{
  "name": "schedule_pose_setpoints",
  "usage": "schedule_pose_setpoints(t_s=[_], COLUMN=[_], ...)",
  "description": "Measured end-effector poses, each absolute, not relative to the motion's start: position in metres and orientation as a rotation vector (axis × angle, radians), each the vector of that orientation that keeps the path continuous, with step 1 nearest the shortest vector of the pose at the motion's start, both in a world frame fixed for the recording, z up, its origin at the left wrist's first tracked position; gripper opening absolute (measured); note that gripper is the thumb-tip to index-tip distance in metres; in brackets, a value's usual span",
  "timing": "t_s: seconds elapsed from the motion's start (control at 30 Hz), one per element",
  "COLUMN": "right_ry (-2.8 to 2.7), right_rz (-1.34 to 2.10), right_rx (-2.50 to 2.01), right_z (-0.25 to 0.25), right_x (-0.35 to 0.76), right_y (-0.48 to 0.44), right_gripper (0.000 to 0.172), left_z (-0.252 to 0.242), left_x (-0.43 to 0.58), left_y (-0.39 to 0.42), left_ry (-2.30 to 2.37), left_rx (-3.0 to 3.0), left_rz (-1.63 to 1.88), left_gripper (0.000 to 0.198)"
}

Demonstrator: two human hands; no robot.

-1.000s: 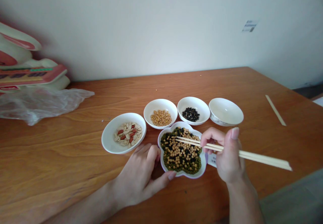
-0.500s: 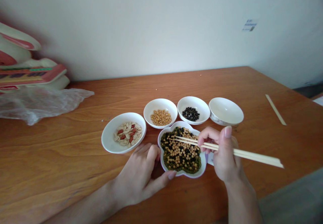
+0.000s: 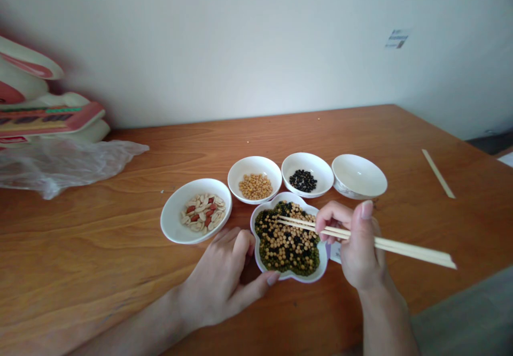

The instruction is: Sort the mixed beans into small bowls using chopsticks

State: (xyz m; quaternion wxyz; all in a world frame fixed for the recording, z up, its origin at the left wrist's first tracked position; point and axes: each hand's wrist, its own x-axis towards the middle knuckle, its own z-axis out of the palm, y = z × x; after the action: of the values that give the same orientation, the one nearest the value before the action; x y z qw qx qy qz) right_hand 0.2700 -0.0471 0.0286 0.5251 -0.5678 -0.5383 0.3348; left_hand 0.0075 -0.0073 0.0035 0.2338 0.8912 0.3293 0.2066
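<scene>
Head view: our right hand (image 3: 363, 249) grips chopsticks (image 3: 412, 250), tips over beans (image 3: 286, 244) in the flower-shaped dish (image 3: 323, 257) before the white bowls (image 3: 340, 180); our left hand (image 3: 218, 278) — thumb spread from curled fingers — borders it. Wall label (image 3: 396, 39) print — too blurred to read.

Bowls (image 3: 306, 160) as barrier behind dish (image 3: 323, 255)

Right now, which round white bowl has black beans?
Third round bowl from the left, holding black beans. The first bowl holds peanuts, the second bowl yellow beans; the rightmost bowl shows bare white.
</scene>
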Motion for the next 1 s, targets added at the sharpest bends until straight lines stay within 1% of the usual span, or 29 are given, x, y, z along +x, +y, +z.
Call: schedule_pose_setpoints(t_s=[0.4, 0.73, 1.0], right_ry=[-1.275, -1.311, -1.287], right_rz=[0.811, 0.702, 0.682], right_rx=[-1.381, -1.366, -1.375], right_z=[0.0259, 0.03, 0.031], right_x=[0.2694, 0.2674, 0.2688], right_y=[-0.0464, -0.0425, -0.042], right_gripper=[0.086, 0.085, 0.089], left_z=[0.0034, 0.0047, 0.0053], left_x=[0.0074, 0.0075, 0.0068], left_y=[-0.0081, -0.0072, -0.0078], left_ry=[0.907, 0.914, 0.919], left_rx=[2.449, 2.446, 2.448], left_rz=[0.552, 0.578, 0.58], left_gripper=[0.031, 0.03, 0.03])
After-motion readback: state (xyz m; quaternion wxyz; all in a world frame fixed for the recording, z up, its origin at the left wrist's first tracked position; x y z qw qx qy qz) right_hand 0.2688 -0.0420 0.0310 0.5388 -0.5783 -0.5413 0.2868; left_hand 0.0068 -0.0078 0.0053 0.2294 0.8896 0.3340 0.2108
